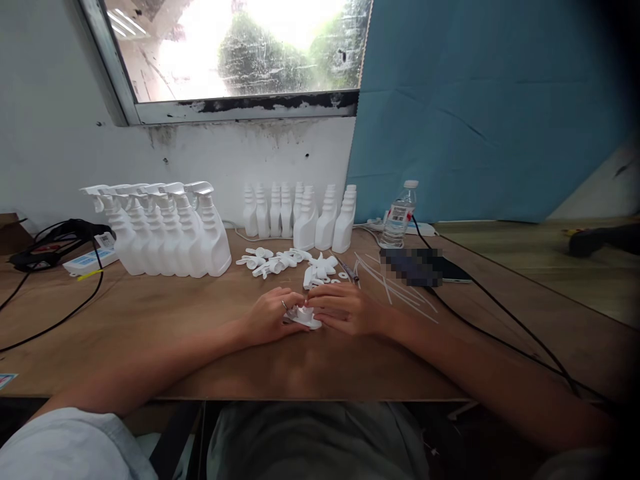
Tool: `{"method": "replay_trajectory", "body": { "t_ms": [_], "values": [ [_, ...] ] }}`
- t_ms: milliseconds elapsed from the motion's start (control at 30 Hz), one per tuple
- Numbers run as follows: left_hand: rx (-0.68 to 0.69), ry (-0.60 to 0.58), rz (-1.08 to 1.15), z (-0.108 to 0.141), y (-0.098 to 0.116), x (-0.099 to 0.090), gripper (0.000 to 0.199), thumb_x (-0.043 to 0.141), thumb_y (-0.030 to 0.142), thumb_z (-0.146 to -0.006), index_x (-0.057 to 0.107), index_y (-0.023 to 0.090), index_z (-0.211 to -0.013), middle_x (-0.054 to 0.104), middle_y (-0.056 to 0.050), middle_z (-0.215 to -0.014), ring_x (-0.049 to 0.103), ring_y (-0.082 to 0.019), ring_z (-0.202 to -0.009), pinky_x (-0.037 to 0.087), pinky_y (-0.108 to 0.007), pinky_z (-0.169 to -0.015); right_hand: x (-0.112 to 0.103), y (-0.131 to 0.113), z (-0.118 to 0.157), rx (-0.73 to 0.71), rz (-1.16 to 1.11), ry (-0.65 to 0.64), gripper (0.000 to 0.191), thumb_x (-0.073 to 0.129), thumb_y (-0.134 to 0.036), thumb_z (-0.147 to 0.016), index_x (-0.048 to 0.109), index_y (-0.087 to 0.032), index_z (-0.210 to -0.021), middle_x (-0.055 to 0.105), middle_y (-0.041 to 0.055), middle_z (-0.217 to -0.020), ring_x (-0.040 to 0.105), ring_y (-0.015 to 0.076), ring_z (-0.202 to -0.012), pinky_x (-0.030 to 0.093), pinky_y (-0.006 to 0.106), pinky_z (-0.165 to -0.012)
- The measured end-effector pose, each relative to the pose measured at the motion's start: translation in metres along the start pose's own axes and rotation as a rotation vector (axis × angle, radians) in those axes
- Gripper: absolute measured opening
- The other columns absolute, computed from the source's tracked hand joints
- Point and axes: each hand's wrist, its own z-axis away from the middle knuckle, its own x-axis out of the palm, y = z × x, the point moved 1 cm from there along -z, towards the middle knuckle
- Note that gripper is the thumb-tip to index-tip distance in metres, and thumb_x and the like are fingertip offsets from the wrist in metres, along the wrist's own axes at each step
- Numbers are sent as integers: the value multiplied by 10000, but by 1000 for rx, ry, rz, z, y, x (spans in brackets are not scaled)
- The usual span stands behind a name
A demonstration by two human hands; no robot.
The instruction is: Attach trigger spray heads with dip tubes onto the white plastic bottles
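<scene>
Close to the table's front edge, my left hand point(273, 317) is closed around a white spray bottle trigger head point(306, 321), a ring on one finger. From the other side my right hand point(347, 309) has its fingers bent onto the same part, thumb and fingertips pressed against it. The fingers cover much of the part, so its exact position is hard to see. Just beyond my hands lie loose white trigger heads point(273, 262) in a pile, with small white rings point(343, 275) and a dark pen-like tool point(353, 274) beside them.
White bottles with spray heads point(170, 233) stand in a row at left. Several white bottles without heads point(305, 220) stand along the wall. Thin white tubes point(395, 287), a water bottle point(399, 217), a dark phone-like object point(453, 270) and black cables point(515, 320) are at right.
</scene>
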Motion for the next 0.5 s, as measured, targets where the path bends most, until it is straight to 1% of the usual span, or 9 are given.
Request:
{"method": "replay_trajectory", "body": {
  "t_ms": [100, 200, 267, 367, 500],
  "values": [
    [92, -11, -39, -1, -1, -1, 314, 632, 471, -847, 588, 173, -937, 677, -49, -833, 616, -185, -807, 478, -309, -769, -1, 0, 0, 33, -23, -52, 125, 563, -249, -899, 635, -164, -958, 672, 86, -1007, 641, 128, -856, 495, 242, -751],
    [117, -25, -20, -1, -2, -1, 306, 615, 465, -860, 617, 179, -970, 697, -63, -874, 611, -187, -831, 482, -306, -776, 1, 0, 1, 48, -31, -93, 133, 535, -259, -913, 636, -172, -920, 653, 93, -1018, 629, 133, -872, 494, 248, -774],
    [124, -30, 19, -1, -1, -2, 298, 611, 448, -867, 628, 179, -995, 699, -68, -881, 614, -184, -842, 493, -301, -785, 3, 0, 1, 54, -45, -96, 143, 525, -258, -920, 642, -174, -922, 642, 94, -1031, 623, 137, -897, 493, 253, -795],
    [139, -19, 74, 0, -2, -2, 262, 610, 405, -878, 631, 171, -995, 694, -73, -860, 617, -180, -850, 506, -294, -780, 6, -1, 1, 38, -65, -67, 144, 521, -238, -929, 646, -166, -931, 632, 94, -1029, 620, 134, -910, 497, 251, -805],
    [146, -2, 94, 1, -4, -1, 254, 618, 405, -870, 629, 168, -959, 686, -79, -846, 611, -183, -838, 516, -301, -759, 7, -2, -1, -13, -7, -71, 154, 489, -208, -944, 632, -156, -966, 629, 102, -1036, 608, 144, -931, 508, 277, -833]
  ]
}}
